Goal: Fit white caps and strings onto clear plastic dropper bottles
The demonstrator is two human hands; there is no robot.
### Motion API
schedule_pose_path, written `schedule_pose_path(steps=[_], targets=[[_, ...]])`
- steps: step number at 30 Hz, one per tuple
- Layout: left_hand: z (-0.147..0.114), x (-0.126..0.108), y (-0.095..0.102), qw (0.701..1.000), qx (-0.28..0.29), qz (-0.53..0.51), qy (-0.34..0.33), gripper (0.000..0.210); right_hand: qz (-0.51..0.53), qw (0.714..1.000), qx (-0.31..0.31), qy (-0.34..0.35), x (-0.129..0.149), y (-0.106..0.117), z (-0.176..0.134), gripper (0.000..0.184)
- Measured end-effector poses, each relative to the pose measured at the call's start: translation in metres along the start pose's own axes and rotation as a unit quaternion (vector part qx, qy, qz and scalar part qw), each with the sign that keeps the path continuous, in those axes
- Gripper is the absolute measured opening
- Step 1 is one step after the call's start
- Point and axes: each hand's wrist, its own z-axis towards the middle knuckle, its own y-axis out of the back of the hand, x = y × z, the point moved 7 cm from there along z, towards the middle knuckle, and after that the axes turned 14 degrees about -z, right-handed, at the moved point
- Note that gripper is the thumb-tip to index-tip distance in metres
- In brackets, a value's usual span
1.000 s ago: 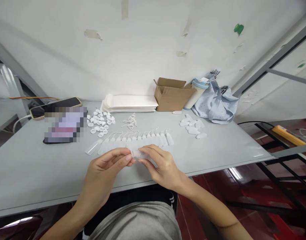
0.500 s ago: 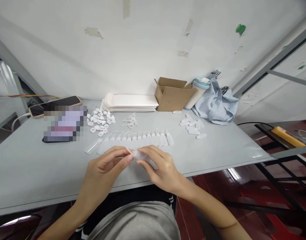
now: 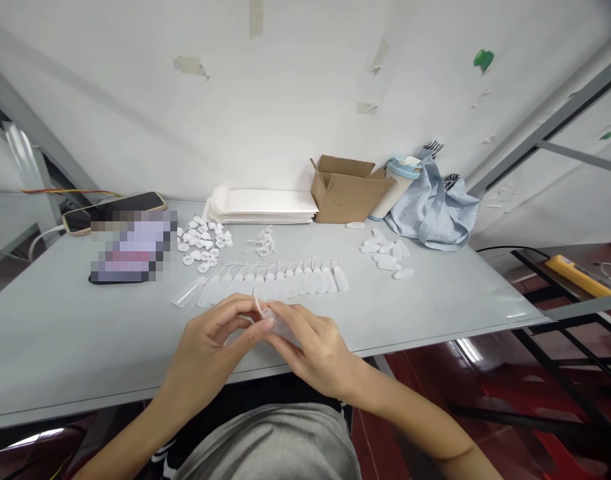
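Grey tabletop lies below us. Over its front edge, our right hand wraps snugly around a small translucent plastic tube; our left hand pinches its end, where a thin white strip protrudes. We're likely fitting that strip; the next move calls for steadiness.

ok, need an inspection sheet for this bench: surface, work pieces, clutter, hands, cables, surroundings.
Surface: grey tabletop, glossy.
Work pieces: translucent piece in hand; row of similar pieces with white strips at their upper ends; white caps heaped left; loose strips mid-table; loose translucent pieces right.
Clutter: two phones, white flat stack, open cardboard box, blue-lidded tumbler, blue bag.
Hands: right hand holds the piece; left hand at its end, exact grip hidden.
Cables: white cable by phones; black cable right.
Surroundings: tape-marked wall, metal frame, red floor.
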Motion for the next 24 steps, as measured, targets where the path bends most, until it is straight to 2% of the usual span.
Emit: schedule_pose_path(steps=[4, 8, 11, 13, 15, 18, 21, 24], targets=[[0.002, 0.007, -0.001, 0.998, 0.047, -0.016, 0.043, 0.017, 0.074, 0.997, 0.020, -0.030, -0.002, -0.001, -0.001, 0.043], [0.001, 0.013, 0.010, 0.997, 0.007, -0.028, 0.069, 0.038, 0.148, 0.985, 0.018, -0.092, -0.009, -0.004, -0.001, 0.033], [-0.004, 0.000, 0.018, 0.996, -0.035, 0.080, -0.025, 0.047, 0.188, 0.966, 0.027, -0.172, -0.018, -0.011, -0.002, 0.025], [-0.012, -0.015, 0.016, 0.971, -0.040, 0.198, -0.129, 0.040, 0.220, 0.945, 0.041, -0.240, -0.025, -0.018, -0.004, 0.025], [-0.022, -0.025, 0.004, 0.928, 0.005, 0.292, -0.233, 0.032, 0.258, 0.920, 0.056, -0.291, -0.029, -0.024, -0.007, 0.025], [-0.039, -0.022, -0.019, 0.858, 0.096, 0.371, -0.343, 0.041, 0.312, 0.891, 0.073, -0.320, -0.030, -0.031, -0.009, 0.022], [-0.048, -0.013, -0.030, 0.814, 0.107, 0.429, -0.377, 0.043, 0.350, 0.872, 0.079, -0.333, -0.029, -0.037, -0.011, 0.018], [-0.050, -0.009, -0.031, 0.811, 0.091, 0.443, -0.372, 0.039, 0.375, 0.858, 0.081, -0.341, -0.028, -0.040, -0.014, 0.020]])
